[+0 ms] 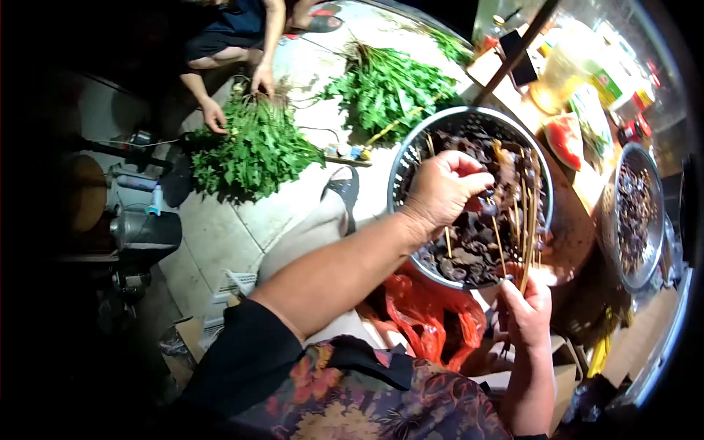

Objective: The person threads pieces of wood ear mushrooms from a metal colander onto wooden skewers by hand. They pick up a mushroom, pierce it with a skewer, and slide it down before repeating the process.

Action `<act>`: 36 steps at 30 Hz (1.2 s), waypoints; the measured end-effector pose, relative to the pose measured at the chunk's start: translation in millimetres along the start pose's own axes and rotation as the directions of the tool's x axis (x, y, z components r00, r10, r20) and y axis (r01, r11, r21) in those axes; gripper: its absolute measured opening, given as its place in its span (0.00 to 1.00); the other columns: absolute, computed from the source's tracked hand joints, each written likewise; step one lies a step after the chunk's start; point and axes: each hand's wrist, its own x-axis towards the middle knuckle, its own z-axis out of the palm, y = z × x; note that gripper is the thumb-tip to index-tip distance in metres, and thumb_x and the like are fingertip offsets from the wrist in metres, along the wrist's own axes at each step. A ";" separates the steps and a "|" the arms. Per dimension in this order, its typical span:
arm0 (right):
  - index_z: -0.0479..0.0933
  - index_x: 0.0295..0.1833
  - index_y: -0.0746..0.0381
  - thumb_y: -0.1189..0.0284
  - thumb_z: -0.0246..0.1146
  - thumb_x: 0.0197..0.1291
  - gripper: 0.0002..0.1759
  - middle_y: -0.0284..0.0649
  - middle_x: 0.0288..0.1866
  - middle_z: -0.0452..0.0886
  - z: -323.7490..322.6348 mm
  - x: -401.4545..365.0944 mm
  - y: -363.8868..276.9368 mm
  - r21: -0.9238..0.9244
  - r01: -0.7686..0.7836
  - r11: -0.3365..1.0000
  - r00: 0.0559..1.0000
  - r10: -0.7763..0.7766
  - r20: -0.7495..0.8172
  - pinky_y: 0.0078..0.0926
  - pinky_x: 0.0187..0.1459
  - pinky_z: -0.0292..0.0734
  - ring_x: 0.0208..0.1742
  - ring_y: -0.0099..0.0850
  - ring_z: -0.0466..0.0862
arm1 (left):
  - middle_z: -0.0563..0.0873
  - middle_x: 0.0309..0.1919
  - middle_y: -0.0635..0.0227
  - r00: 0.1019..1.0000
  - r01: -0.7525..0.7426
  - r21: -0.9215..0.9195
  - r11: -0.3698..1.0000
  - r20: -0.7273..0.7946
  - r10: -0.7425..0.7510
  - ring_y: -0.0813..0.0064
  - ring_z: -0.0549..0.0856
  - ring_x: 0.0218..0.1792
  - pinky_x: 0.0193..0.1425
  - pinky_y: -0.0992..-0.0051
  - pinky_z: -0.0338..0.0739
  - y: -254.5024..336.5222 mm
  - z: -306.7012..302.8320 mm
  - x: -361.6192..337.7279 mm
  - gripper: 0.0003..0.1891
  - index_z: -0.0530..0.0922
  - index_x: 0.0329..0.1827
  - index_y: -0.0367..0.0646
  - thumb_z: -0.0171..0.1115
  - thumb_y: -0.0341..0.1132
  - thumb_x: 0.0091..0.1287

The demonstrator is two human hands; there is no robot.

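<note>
1. Here's the left hand [446, 189], right over the colander [400, 176], thumb and fingertips pressed together at the dark pieces [469, 257]. Whether a piece is caught in that pinch, I cannot tell; the tips hide it.
2. Down to the right hand [526, 312], at the colander's near rim: fingers curled, thumb closed in, gripping sticks [529, 227] by their lower ends. The sticks rise away from it, over the pieces.
3. One thin stick [499, 246] leans apart from the bundle, its low end at the right hand's fingertips, its upper end just below the left hand's.
4. The pieces, then: glossy, crumpled, spread through the colander, below and around the left hand and beyond the right. Some paler, yellowish bits sit among them, right of the left fingertips.
5. Just under the colander's near side, a bunched red bag [422, 323], left of the right hand.
6. Over to the right, a second colander [649, 275] holding small mixed bits, and a cut watermelon [564, 139] between the two, farther up.
7. And up top on the pale floor [220, 235], two heaps of greens [253, 150] [392, 88]; another person's hands [262, 79] are at the left heap.
</note>
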 end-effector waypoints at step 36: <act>0.73 0.38 0.65 0.71 0.59 0.61 0.08 0.39 0.19 0.76 8.3 -0.8 -5.9 0.188 -0.186 0.964 0.980 0.195 -0.030 0.18 0.12 0.66 0.11 0.23 0.71 | 0.82 0.33 0.67 0.999 -0.023 -0.213 0.977 -0.043 0.015 0.75 0.83 0.31 0.36 0.74 0.83 14.0 -20.8 11.5 0.08 0.75 0.40 0.36 0.63 0.26 0.60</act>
